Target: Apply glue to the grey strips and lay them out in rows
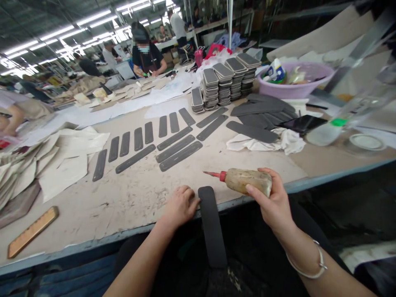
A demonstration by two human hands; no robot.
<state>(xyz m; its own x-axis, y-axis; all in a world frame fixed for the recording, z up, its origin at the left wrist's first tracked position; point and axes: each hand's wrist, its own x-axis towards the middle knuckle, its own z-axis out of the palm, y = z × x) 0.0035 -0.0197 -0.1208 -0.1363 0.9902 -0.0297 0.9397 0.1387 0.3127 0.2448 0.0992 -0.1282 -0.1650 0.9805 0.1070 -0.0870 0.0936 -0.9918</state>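
Bottle [248,180] right of the nearest strip [212,227], basin [287,90] behind both

There are fourteen spread strips [138,139], one overhanging strip [212,226], one held bottle [246,180], one basin [287,91]

The table [133,202] bears dark strips [181,156] and, apparently, cloth [290,141].

A lilac basin [291,91] stands at right, a brown block [33,232] lies at left, and ceiling lights [93,17] shine.
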